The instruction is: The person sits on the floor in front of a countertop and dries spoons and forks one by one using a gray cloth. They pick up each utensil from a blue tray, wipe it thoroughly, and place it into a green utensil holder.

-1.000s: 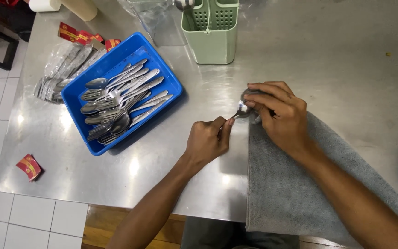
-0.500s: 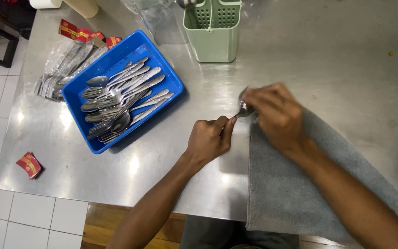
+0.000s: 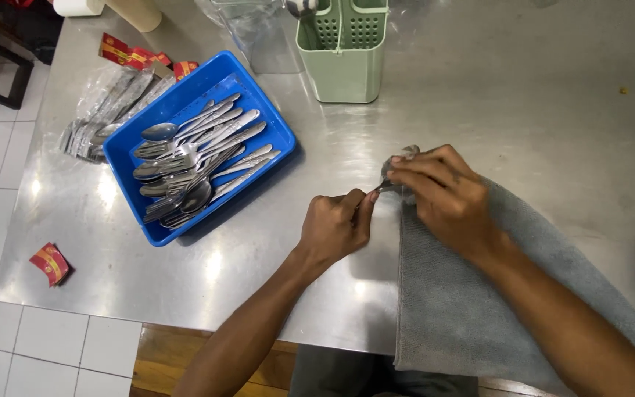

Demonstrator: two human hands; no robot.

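Observation:
My left hand (image 3: 337,223) pinches the handle end of a metal spoon (image 3: 386,187) just above the steel table. My right hand (image 3: 441,192) wraps a corner of the grey cloth (image 3: 479,294) around the spoon's bowl, which is mostly hidden by cloth and fingers. The cloth spreads from there over the table's near right part and hangs over its front edge. To the left lies a blue tray (image 3: 273,129) with several spoons and forks piled in it.
A green perforated cutlery holder (image 3: 343,51) stands at the back centre, beside a clear plastic container (image 3: 255,33). Plastic sleeves with more cutlery (image 3: 104,110) and red paper wrappers (image 3: 126,53) lie left of the tray. One red wrapper (image 3: 51,262) sits near the table's front left corner.
My right hand has shifted its fingers slightly over the spoon's bowl in the cloth. The left hand stays put on the handle.

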